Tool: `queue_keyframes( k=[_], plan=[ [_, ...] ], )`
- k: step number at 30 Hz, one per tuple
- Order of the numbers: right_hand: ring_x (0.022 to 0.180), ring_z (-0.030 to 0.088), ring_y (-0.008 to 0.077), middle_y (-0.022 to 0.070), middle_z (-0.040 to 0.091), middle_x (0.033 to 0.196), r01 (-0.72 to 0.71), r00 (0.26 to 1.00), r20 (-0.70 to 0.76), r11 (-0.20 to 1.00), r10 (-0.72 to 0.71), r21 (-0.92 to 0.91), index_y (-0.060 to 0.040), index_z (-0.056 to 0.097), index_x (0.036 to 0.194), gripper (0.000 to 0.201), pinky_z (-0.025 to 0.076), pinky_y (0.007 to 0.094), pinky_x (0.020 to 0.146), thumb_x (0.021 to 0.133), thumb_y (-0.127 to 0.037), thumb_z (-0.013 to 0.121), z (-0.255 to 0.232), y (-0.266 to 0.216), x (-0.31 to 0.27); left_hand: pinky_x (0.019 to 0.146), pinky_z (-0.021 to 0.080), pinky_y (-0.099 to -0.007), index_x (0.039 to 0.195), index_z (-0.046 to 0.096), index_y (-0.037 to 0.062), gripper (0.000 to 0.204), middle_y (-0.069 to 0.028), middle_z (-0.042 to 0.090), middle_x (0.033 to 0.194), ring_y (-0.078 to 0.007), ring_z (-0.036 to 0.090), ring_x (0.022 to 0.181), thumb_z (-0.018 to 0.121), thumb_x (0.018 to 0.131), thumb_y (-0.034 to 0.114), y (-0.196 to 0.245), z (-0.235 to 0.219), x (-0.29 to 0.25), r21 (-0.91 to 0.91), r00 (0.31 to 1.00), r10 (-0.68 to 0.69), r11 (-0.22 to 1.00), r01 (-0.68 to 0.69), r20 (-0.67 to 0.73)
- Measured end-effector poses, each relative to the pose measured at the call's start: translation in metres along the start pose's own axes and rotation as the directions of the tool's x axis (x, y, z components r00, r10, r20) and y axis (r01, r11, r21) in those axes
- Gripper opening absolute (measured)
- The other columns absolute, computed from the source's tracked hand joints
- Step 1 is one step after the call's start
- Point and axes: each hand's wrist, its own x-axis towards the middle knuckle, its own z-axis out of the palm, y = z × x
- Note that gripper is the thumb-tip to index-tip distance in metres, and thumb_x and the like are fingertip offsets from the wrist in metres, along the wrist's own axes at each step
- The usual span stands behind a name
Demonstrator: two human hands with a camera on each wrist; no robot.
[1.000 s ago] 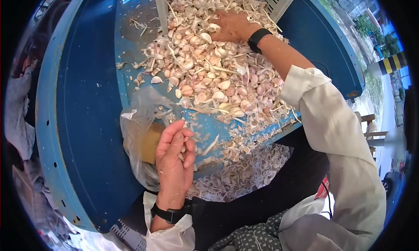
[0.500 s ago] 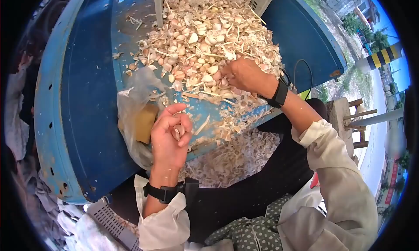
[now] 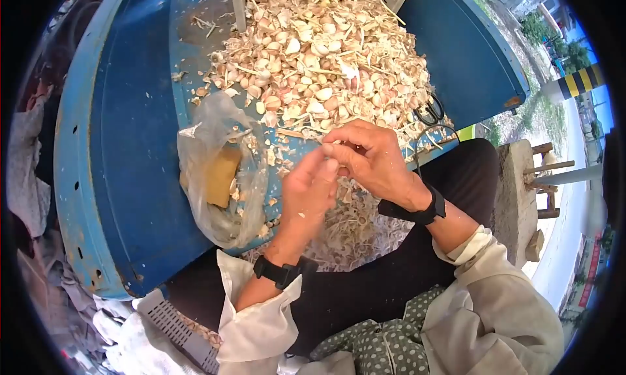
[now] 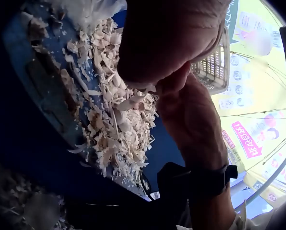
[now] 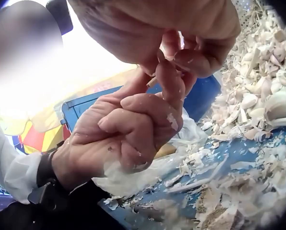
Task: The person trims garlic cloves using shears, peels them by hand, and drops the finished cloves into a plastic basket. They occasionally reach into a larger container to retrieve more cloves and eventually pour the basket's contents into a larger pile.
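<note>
My left hand [image 3: 306,192] and right hand [image 3: 378,163] meet fingertip to fingertip above the near edge of the blue metal surface. Between their pinching fingers is a garlic clove, mostly hidden; a small pale bit of it [image 5: 152,82] shows in the right wrist view. The left hand's other fingers [image 5: 128,117] are curled into the palm, with flecks of skin stuck on them. Just beyond the hands lies a big heap of garlic cloves [image 3: 319,69], mixed with dry stalks and papery skins.
Left of the hands, a clear plastic bag [image 3: 251,202] holds a yellow-brown block [image 3: 223,176]. Loose skins [image 3: 352,235] lie below the surface's near edge. Raised blue side walls [image 3: 137,147] flank the heap. Black-handled scissors [image 3: 432,111] lie at its right edge. A perforated crate [image 3: 173,323] stands lower left.
My right hand has come back from the heap toward me and met the left hand. The left hand has moved right and turned over, so the clove seen in its fingers earlier is mostly hidden.
</note>
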Motion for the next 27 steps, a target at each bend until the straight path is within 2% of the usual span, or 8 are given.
queue_keyframes(
  k=[4,5,13,15,20,22,23,27],
  plan=[
    [0.067,0.061,0.0236,0.0127,0.064,0.078,0.033,0.989,0.145,0.998,-0.024,-0.058,-0.0035,0.068,0.089,0.011,0.049,0.0329,0.062,0.079,-0.009,0.068,-0.012,0.005,-0.002,0.052,0.04,-0.0243,0.117,0.061,0.0046,0.031,-0.002,0.063,0.073,-0.0057,0.047,0.056,0.06,0.089,0.018,0.003,-0.009,0.009,0.53,0.994,0.091,0.841,-0.107,0.056],
    [0.071,0.06,0.0289,0.0141,0.064,0.079,0.223,0.968,0.154,0.963,-0.2,-0.15,-0.0039,0.068,0.09,0.012,0.049,0.0358,0.065,0.079,-0.008,0.067,-0.011,0.012,0.0,0.052,0.04,-0.0281,0.107,0.064,0.0034,0.024,-0.0019,0.059,0.065,-0.0075,0.047,0.055,0.06,0.088,0.017,0.001,-0.011,0.01,0.571,0.986,0.153,0.805,-0.162,0.065],
    [0.061,0.058,0.0183,0.0079,0.061,0.072,0.377,0.913,0.253,0.897,-0.319,-0.23,-0.0019,0.067,0.092,0.01,0.047,0.0293,0.058,0.084,-0.008,0.065,-0.015,0.019,0.0,0.05,0.032,-0.0259,0.087,0.058,0.0,0.021,0.0037,0.045,0.061,-0.0055,0.037,0.057,0.058,0.091,0.021,-0.007,-0.019,0.016,0.489,0.991,-0.023,0.871,-0.044,0.132],
    [0.056,0.058,0.0152,0.0077,0.062,0.071,-0.09,0.962,0.264,0.994,0.073,0.054,-0.0008,0.066,0.089,0.012,0.047,0.0266,0.051,0.087,-0.012,0.063,-0.018,0.012,-0.002,0.05,0.032,-0.025,0.087,0.058,0.0001,0.023,0.0046,0.044,0.062,-0.0051,0.035,0.058,0.058,0.091,0.022,0.0,-0.013,0.011,0.482,0.989,-0.034,0.875,-0.039,0.142],
    [0.057,0.058,0.0076,0.0032,0.062,0.067,-0.467,0.882,0.309,0.743,0.355,0.479,0.0027,0.066,0.092,0.015,0.048,0.0211,0.05,0.089,-0.012,0.064,-0.026,0.021,-0.004,0.05,0.031,-0.0217,0.09,0.061,0.0018,0.02,0.0058,0.048,0.065,-0.0033,0.039,0.057,0.056,0.092,0.022,0.003,-0.001,0.004,0.425,0.989,0.026,0.901,-0.085,0.143],
    [0.06,0.06,0.009,0.0029,0.063,0.07,-0.354,0.934,0.175,0.879,0.313,0.319,0.0004,0.067,0.094,0.012,0.048,0.0224,0.054,0.086,-0.008,0.062,-0.029,0.033,-0.015,0.048,0.03,-0.0199,0.095,0.061,0.0035,0.018,0.0051,0.051,0.066,-0.0028,0.04,0.056,0.054,0.091,0.02,0.01,-0.003,-0.001,0.231,0.992,-0.059,0.972,0.031,0.114],
    [0.058,0.06,0.0133,0.005,0.065,0.07,-0.051,0.989,0.144,0.995,0.039,0.08,-0.0023,0.068,0.094,0.015,0.049,0.0259,0.057,0.082,-0.004,0.062,-0.031,0.038,-0.017,0.047,0.029,-0.0181,0.099,0.061,0.0052,0.018,0.0044,0.053,0.067,-0.0024,0.042,0.055,0.053,0.09,0.018,0.013,-0.006,-0.001,0.026,0.983,-0.153,0.988,0.151,0.105],
    [0.066,0.062,0.0282,0.0123,0.064,0.077,-0.102,0.975,0.146,0.921,0.168,-0.376,-0.0055,0.068,0.097,0.023,0.05,0.0337,0.062,0.075,-0.003,0.063,-0.046,0.035,-0.007,0.038,0.024,-0.017,0.106,0.055,0.0022,0.02,-0.0018,0.054,0.071,-0.0028,0.037,0.046,0.046,0.092,0.013,0.006,-0.016,0.007,-0.252,0.993,-0.077,0.963,0.098,0.089]
  ],
)
